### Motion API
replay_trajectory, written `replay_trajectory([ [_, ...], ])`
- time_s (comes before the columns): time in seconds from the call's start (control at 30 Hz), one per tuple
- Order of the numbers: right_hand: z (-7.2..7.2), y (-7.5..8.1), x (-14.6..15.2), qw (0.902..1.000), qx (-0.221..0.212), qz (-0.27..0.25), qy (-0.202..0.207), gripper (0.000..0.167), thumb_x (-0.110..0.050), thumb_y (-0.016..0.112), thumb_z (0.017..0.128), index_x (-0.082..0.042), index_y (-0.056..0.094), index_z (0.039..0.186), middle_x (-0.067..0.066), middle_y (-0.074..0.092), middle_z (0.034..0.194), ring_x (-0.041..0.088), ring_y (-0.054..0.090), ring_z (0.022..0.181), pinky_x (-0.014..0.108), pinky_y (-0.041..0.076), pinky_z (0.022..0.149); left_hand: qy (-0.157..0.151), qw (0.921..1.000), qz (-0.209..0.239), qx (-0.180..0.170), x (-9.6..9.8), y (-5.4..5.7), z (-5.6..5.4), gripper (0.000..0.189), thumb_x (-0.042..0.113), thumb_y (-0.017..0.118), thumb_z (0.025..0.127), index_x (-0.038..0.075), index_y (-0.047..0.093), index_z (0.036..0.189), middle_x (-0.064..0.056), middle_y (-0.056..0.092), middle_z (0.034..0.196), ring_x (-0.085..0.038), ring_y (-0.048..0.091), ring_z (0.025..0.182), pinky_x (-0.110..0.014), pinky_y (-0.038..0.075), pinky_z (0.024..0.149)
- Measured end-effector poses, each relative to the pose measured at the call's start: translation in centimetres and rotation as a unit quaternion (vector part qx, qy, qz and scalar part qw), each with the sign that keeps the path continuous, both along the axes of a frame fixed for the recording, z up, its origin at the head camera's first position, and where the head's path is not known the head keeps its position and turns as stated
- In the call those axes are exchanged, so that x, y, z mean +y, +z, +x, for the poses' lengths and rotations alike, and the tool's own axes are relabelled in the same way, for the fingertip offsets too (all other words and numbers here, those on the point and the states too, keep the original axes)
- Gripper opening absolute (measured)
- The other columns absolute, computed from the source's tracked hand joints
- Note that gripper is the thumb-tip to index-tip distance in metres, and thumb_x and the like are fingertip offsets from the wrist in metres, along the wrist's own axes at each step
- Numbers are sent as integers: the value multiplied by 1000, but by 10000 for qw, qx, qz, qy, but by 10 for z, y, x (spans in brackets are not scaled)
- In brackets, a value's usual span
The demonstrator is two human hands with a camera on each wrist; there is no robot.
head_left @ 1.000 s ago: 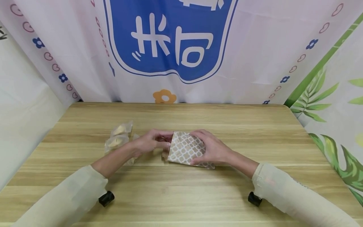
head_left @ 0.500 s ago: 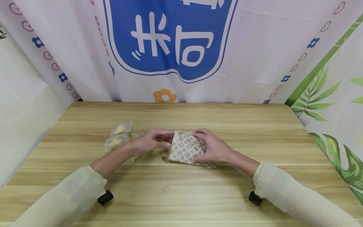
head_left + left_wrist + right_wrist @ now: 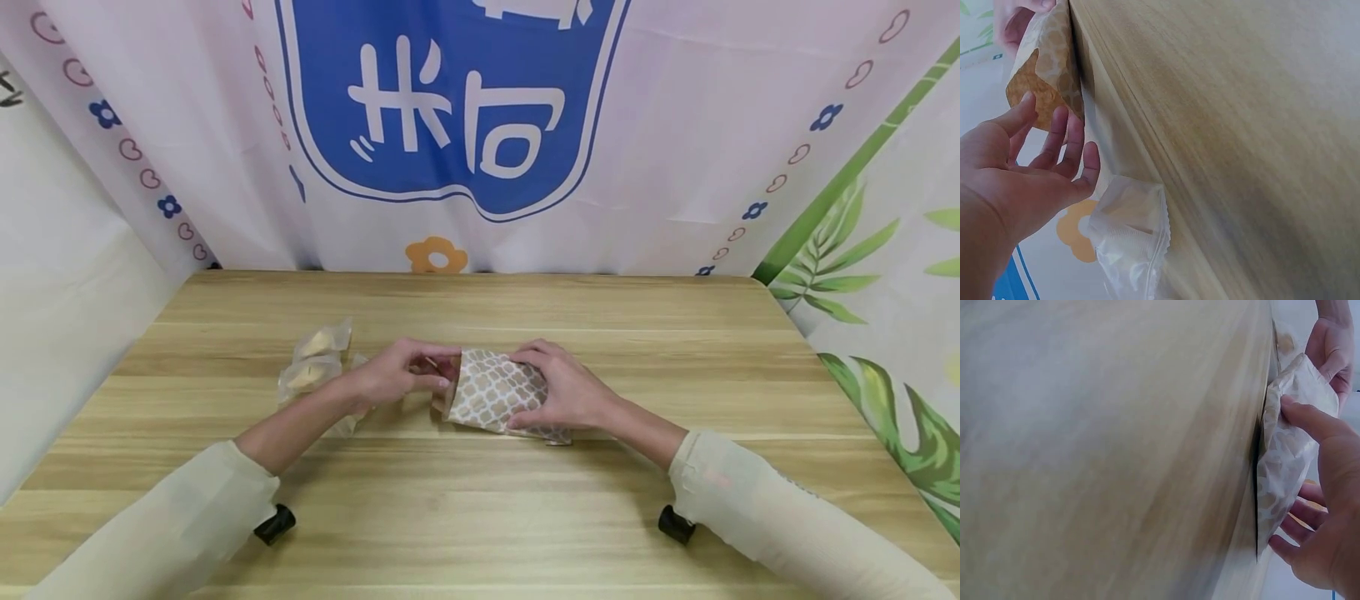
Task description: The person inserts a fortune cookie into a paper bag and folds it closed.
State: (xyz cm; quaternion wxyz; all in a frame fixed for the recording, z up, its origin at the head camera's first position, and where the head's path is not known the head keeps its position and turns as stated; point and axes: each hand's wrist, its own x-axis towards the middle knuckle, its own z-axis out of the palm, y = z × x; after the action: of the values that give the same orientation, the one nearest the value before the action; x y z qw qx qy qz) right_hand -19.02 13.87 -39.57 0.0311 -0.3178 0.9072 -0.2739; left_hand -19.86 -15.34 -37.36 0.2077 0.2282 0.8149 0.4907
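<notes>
A paper bag [image 3: 491, 393] with a tan and white lattice pattern lies on its side mid-table. My right hand [image 3: 564, 390] grips its closed end, thumb on the near edge and fingers over the far edge. At the bag's mouth is my left hand [image 3: 392, 375], fingers loosely bent, with the fingertips right at the opening. The left wrist view shows the mouth gaping, its brown inside [image 3: 1032, 87] visible beside the left thumb. In the right wrist view the bag [image 3: 1288, 450] looks creased between the right thumb and fingers.
Several clear packets [image 3: 309, 374] holding pale yellow pieces lie left of the bag, partly behind the left forearm. One packet [image 3: 1129, 231] shows close below the left hand. The wooden table [image 3: 480, 517] ends at a printed curtain [image 3: 675, 167]. Black objects [image 3: 677, 525] show beside both sleeves.
The bag's mouth end has crumpled slightly, and its top face shows more bend. Both hands stay almost in the same place.
</notes>
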Motion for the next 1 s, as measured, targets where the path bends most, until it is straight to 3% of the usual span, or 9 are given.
replay_trajectory([
  [0.2, -1, -2, 0, 9999, 105, -122, -4, 86, -41, 95, 70, 0, 62, 138, 15, 59, 137, 34, 55, 127, 53, 47, 110, -144, 9988, -271, 377, -2, 0, 1, 58, -10, 71, 91, -8, 52, 146, -20, 69, 112, -29, 66, 102, -36, 58, 91],
  [0.43, 1, -4, 0, 9996, 94, -274, -40, 84, -39, 95, 68, -2, 62, 137, 16, 62, 136, 37, 54, 130, 58, 43, 111, -379, 9868, -803, 1352, -3, -3, 0, 73, -6, 85, 79, -10, 52, 144, -15, 72, 108, -30, 68, 100, -42, 59, 92],
  [0.73, 1, -3, -1, 9999, -81, -87, -39, 98, -48, 95, 66, -4, 57, 145, 17, 55, 143, 36, 52, 132, 57, 43, 112, -341, 9786, -1126, 1690, 1, -4, 3, 82, -1, 89, 75, -6, 51, 148, -14, 72, 107, -27, 68, 97, -39, 59, 91],
  [1.0, 2, -1, 0, 9998, -88, 195, -47, 108, -56, 93, 66, -1, 51, 149, 21, 48, 154, 40, 45, 142, 60, 37, 116, -401, 9773, -1103, 1765, 0, -5, 3, 83, 1, 89, 76, -8, 49, 147, -16, 72, 108, -29, 68, 98, -40, 59, 91],
])
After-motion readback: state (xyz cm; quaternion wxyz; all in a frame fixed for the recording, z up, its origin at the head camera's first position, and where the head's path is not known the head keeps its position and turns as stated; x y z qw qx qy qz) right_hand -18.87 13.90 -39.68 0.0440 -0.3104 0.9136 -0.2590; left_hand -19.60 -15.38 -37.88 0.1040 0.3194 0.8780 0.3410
